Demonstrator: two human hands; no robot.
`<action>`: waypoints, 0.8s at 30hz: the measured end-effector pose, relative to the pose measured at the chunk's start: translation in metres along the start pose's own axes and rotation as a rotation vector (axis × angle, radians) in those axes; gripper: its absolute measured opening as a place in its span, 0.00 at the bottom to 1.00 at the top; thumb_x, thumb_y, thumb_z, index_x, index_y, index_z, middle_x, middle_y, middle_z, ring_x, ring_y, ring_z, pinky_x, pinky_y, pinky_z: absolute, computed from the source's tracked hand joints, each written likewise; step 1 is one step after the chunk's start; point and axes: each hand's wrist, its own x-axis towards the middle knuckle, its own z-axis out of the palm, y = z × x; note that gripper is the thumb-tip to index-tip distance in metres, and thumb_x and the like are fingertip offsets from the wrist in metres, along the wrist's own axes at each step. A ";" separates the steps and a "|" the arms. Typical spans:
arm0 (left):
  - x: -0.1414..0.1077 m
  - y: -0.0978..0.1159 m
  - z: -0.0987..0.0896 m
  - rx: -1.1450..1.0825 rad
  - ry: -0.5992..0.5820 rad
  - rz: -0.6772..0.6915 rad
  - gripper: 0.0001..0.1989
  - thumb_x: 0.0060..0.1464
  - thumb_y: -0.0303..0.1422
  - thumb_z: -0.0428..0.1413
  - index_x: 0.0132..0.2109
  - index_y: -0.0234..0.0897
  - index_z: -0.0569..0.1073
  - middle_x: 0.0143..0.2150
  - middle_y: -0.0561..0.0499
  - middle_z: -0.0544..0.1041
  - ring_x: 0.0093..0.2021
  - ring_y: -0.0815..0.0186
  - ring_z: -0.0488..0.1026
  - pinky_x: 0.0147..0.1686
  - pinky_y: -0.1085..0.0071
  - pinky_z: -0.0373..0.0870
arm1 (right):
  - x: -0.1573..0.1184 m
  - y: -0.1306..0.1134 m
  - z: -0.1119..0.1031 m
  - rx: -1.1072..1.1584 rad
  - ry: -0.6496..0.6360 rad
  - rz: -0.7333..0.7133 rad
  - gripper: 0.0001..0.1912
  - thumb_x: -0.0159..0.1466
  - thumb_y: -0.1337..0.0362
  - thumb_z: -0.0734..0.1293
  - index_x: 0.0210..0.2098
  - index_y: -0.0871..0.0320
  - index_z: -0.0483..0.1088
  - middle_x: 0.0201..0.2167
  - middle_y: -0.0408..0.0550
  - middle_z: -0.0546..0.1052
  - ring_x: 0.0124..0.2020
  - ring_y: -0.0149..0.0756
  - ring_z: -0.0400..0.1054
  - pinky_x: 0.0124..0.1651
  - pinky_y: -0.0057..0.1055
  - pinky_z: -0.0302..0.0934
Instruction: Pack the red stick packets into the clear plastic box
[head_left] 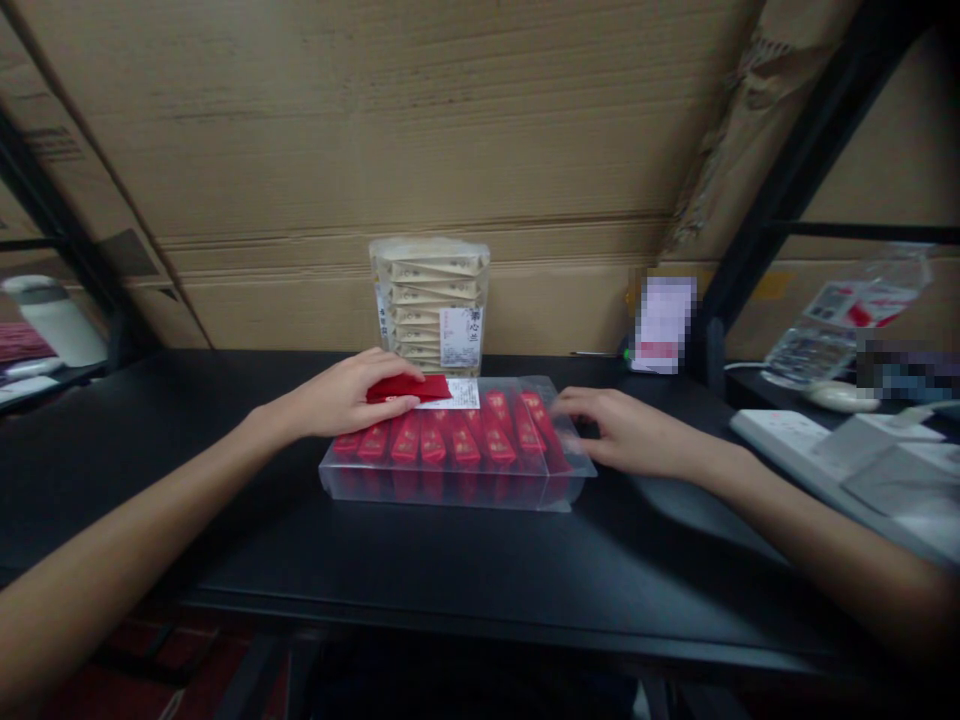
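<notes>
A clear plastic box (450, 487) lies on its side on the black table, with a row of small red packets (466, 445) inside and a white label on top. My left hand (360, 392) is over the top of the box, its thumb and fingers closed on one red packet (412, 387). At the box's right end is my right hand (607, 430), fingers curled against or just inside that end; the fingertips are partly blurred, and whether they grip anything is unclear. Behind stands a clear box of beige packets (431, 310) with a white label.
Cardboard (420, 120) forms the back wall. A phone (664, 325) leans at the back right. Farther right are a plastic bottle (840, 320) and a white power strip (795, 440). A white tumbler (60, 322) stands at the far left. The black table's (420, 590) front edge is near me.
</notes>
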 end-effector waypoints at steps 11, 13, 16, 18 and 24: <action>0.000 -0.003 0.002 0.023 0.021 -0.001 0.20 0.69 0.46 0.53 0.59 0.40 0.75 0.55 0.45 0.79 0.55 0.56 0.75 0.55 0.61 0.69 | 0.000 -0.002 -0.001 0.018 0.008 -0.007 0.14 0.69 0.61 0.66 0.52 0.55 0.76 0.51 0.52 0.77 0.51 0.45 0.73 0.55 0.41 0.66; 0.000 -0.003 0.002 0.024 0.024 -0.001 0.20 0.69 0.46 0.53 0.59 0.40 0.75 0.55 0.45 0.79 0.55 0.56 0.75 0.55 0.61 0.69 | 0.000 -0.001 -0.001 0.018 0.004 -0.005 0.15 0.69 0.61 0.66 0.53 0.55 0.76 0.51 0.52 0.77 0.51 0.45 0.73 0.55 0.42 0.66; 0.000 -0.002 0.002 0.022 0.027 0.007 0.20 0.69 0.46 0.53 0.59 0.40 0.75 0.56 0.45 0.79 0.55 0.56 0.75 0.56 0.61 0.69 | 0.000 -0.001 -0.001 0.018 -0.004 -0.002 0.15 0.69 0.61 0.66 0.53 0.55 0.75 0.52 0.52 0.77 0.51 0.45 0.73 0.56 0.42 0.66; 0.000 -0.002 0.001 0.020 0.028 0.008 0.20 0.69 0.46 0.53 0.59 0.40 0.75 0.56 0.45 0.79 0.55 0.56 0.75 0.56 0.61 0.69 | 0.000 -0.001 -0.001 0.017 -0.010 -0.005 0.15 0.69 0.61 0.66 0.53 0.55 0.75 0.52 0.52 0.77 0.52 0.45 0.73 0.56 0.42 0.66; 0.000 -0.002 0.001 0.023 0.023 0.003 0.20 0.69 0.46 0.53 0.59 0.41 0.75 0.56 0.45 0.79 0.55 0.56 0.75 0.56 0.60 0.70 | 0.000 -0.002 -0.002 0.013 -0.022 0.011 0.14 0.70 0.59 0.66 0.53 0.55 0.75 0.51 0.53 0.76 0.51 0.45 0.73 0.56 0.42 0.67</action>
